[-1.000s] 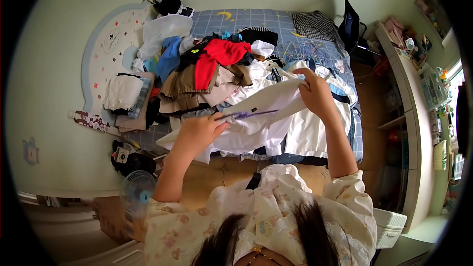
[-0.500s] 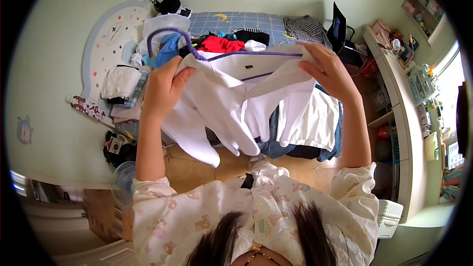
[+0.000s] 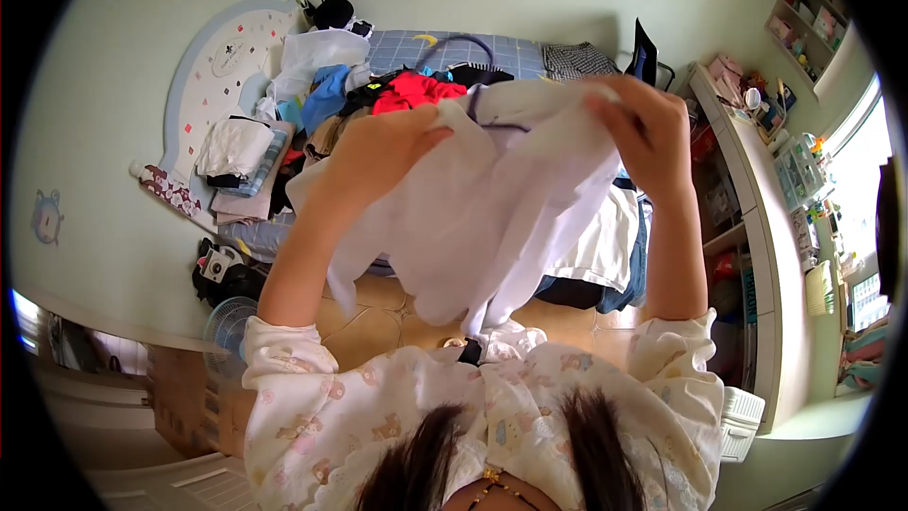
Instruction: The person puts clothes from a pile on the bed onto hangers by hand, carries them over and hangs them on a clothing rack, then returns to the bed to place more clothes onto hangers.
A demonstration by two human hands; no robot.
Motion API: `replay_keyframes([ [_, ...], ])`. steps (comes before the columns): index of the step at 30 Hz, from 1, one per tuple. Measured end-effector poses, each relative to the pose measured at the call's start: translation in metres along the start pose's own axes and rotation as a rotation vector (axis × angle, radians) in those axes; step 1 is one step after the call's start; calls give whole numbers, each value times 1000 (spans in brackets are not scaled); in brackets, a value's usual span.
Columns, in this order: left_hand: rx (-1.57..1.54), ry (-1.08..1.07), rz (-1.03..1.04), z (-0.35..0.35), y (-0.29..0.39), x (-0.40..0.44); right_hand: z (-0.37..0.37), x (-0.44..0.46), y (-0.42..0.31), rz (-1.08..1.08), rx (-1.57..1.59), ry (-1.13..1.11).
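A white shirt (image 3: 473, 208) hangs over the near edge of the bed (image 3: 520, 52); the left hand (image 3: 378, 153) and right hand (image 3: 651, 132) have fingers closed on its upper edge, wide apart, apparently keeping it spread around the purple hanger (image 3: 462, 36).

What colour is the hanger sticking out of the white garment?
Dark purple; the hanger shows best in the head view.

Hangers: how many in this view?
1: purple hanger, jutting above the white garment, partly covered by it. More may be hidden behind the garment or in the clothes pile.
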State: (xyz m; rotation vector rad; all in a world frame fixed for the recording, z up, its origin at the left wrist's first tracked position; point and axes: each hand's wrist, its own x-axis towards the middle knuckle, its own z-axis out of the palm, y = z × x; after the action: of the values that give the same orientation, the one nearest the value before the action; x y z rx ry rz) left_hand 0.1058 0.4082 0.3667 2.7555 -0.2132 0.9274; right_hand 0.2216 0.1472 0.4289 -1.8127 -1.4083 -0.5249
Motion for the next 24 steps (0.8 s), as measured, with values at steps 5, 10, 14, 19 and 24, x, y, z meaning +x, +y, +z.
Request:
replay_keyframes([
  [5,-153,239,-83,-11,-15,-3,-25,3,8,-147,81,-11],
  [10,-260,158,-71,-27,-7,-1,-11,-6,14,44,-186,-294],
  [14,-89,314,122,-27,-20,3,1,-17,36,-21,-272,-243],
  [19,-281,299,111,-78,-43,-7,3,-40,69,142,-295,-165],
  [24,-224,99,80,-68,-27,-4,4,-48,75,344,-4,-46],
])
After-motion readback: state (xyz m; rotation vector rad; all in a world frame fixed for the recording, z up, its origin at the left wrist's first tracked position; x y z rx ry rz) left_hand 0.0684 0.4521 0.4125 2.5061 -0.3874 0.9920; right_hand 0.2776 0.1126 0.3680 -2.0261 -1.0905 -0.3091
